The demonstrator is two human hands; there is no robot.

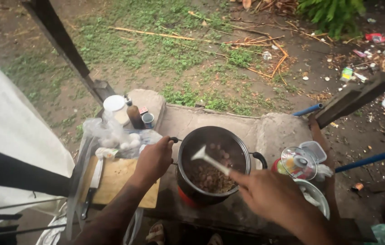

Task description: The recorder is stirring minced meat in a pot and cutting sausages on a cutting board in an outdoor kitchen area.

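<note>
A dark metal pot (188, 149) stands on a concrete ledge (274, 131), with brown chopped food (210, 178) in its bottom. My left hand (154, 159) grips the pot's left handle. My right hand (272, 194) holds a white spoon (208, 159) whose bowl end rests inside the pot, above the food. The pot's right handle (260, 159) sticks out free.
A wooden cutting board (117, 179) with a knife (92, 186) lies left of the pot. Behind it are a plastic bag of white items (119, 138), a brown bottle (134, 115) and a small can (148, 120). A glass lid (298, 163) and a bowl (317, 196) sit right.
</note>
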